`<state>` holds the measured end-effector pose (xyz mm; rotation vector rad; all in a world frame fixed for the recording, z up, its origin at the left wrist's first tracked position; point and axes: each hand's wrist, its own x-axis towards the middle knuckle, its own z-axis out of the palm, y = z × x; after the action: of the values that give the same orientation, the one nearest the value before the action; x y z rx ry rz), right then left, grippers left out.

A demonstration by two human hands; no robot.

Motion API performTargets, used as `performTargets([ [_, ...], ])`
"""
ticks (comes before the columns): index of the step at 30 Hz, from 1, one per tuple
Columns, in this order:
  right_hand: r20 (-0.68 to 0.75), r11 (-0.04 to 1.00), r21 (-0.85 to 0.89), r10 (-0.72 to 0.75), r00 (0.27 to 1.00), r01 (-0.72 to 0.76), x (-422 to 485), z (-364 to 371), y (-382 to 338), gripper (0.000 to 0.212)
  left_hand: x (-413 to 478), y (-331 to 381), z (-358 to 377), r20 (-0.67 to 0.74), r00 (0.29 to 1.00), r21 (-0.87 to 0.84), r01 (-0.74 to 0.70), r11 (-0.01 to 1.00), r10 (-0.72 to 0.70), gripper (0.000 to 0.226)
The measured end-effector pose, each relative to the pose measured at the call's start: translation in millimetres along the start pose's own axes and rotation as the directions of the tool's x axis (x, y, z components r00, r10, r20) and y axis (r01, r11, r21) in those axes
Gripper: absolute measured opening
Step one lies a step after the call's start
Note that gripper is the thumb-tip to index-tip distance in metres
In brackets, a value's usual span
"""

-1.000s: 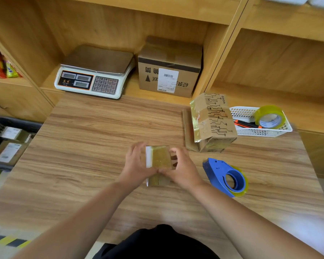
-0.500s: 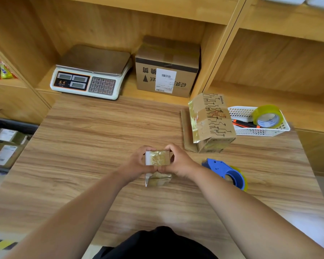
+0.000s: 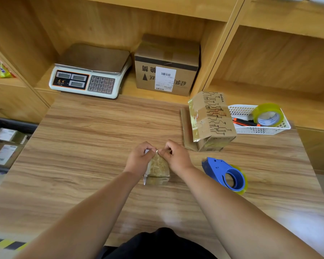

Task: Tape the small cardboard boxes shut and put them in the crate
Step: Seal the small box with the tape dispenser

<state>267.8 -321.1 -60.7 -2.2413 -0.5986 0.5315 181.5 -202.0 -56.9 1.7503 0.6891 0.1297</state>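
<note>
The small box (image 3: 158, 166) sits on the wooden table (image 3: 82, 146), near the middle and close to the person. It is wrapped in shiny clear tape. The left hand (image 3: 138, 158) and the right hand (image 3: 176, 157) are both on it, one on each side. The fingers of each hand are curled in and pinch the top edge of the small box, and the two hands almost touch there. A blue tape holder (image 3: 224, 173) lies on the table just beside the right arm. Behind it stands a bigger box (image 3: 209, 120) with black lines printed on it, tipped over a little. Next to that is a white basket (image 3: 251, 128) with a roll of tape (image 3: 267, 114) and pens (image 3: 245, 122) inside. The black crate (image 3: 11, 124) is off the left side of the table, lower down, and has parcels in it. On the shelf at the back are a scale (image 3: 90, 71) and a brown carton (image 3: 166, 66) with a white label.
</note>
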Motion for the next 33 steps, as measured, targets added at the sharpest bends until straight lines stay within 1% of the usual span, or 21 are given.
performTargets([
  [5,-0.063,0.995,-0.095,-0.01,0.998,0.004,-2,1,-6,0.032,0,0,2,-0.024,1.0,0.045,-0.007,0.999,0.008,0.017],
  [8,-0.067,0.984,-0.179,0.01,0.998,-0.022,-4,4,-10,0.033,-1,-3,1,-0.029,1.0,0.047,-0.008,0.999,0.009,0.021],
  [11,-0.04,0.953,-0.286,0.091,0.995,-0.099,-6,2,-10,0.041,-1,-4,-1,-0.015,1.0,0.082,0.024,0.996,-0.023,0.024],
  [13,-0.016,0.928,-0.331,0.178,0.984,-0.173,-6,0,-12,0.053,-1,-3,-1,-0.023,0.998,0.172,0.054,0.984,-0.051,0.024],
  [16,0.046,0.926,-0.304,0.248,0.968,-0.223,-5,-1,-14,0.058,0,-2,-3,-0.082,0.993,0.349,0.107,0.931,-0.084,0.036],
  [18,0.059,0.943,-0.246,0.246,0.967,-0.225,-6,-3,-15,0.056,0,-2,-4,-0.056,0.993,0.44,0.121,0.89,-0.108,0.046],
  [20,0.048,0.956,-0.209,0.218,0.975,-0.204,-8,-5,-15,0.051,-2,3,-4,-0.029,0.991,0.474,0.131,0.87,-0.133,0.05],
  [22,0.019,0.966,-0.186,0.186,0.982,-0.18,-10,-8,-16,0.047,-4,8,-4,-0.03,0.993,0.467,0.115,0.877,-0.114,0.05],
  [24,-0.017,0.978,-0.142,0.151,0.988,-0.152,-10,-12,-18,0.042,-5,15,-4,-0.045,0.996,0.433,0.09,0.897,-0.078,0.043],
  [26,-0.049,0.99,-0.062,0.127,0.991,-0.13,-10,-16,-20,0.036,-5,22,-4,-0.055,0.996,0.37,0.085,0.925,-0.07,0.038],
  [29,-0.088,0.993,0.051,0.108,0.99,-0.104,-14,-20,-21,0.03,-7,25,-4,-0.032,0.998,0.256,0.065,0.965,-0.059,0.039],
  [33,-0.108,0.996,0.067,0.07,0.992,-0.063,-27,-15,-11,0.032,-18,13,-4,0.002,1.0,0.17,0.024,0.985,-0.025,0.043],
])
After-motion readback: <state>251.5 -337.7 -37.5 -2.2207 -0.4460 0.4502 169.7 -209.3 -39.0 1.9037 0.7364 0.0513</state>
